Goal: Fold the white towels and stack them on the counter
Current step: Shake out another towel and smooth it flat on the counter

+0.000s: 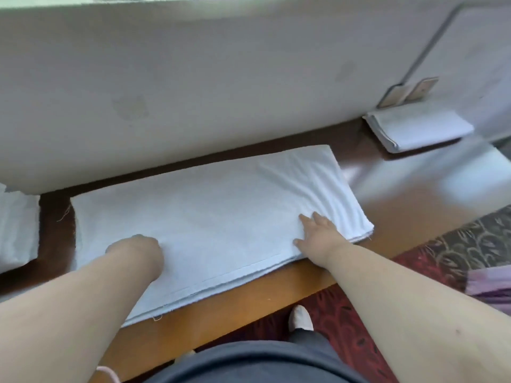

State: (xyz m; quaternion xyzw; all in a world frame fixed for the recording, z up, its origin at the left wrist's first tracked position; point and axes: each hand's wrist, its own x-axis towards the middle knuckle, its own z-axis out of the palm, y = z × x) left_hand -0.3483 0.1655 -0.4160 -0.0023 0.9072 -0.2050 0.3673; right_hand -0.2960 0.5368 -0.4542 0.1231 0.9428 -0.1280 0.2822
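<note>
A white towel (210,217), folded into a long strip, lies flat along the brown wooden counter (414,189). My left hand (141,246) rests on its near left part with the fingers curled under, so its grip is hidden. My right hand (318,230) lies flat, fingers spread, on the towel's right end near the front edge. A folded white towel (417,128) sits at the counter's far right against the wall. Another piece of white cloth (16,228) shows at the left edge.
A pale wall (221,78) runs right behind the counter, with two beige switch plates (409,91) at the right. Below the counter's front edge lies a red patterned carpet (345,322). My shoe (300,317) is on it. A purple cloth (492,283) is at the right.
</note>
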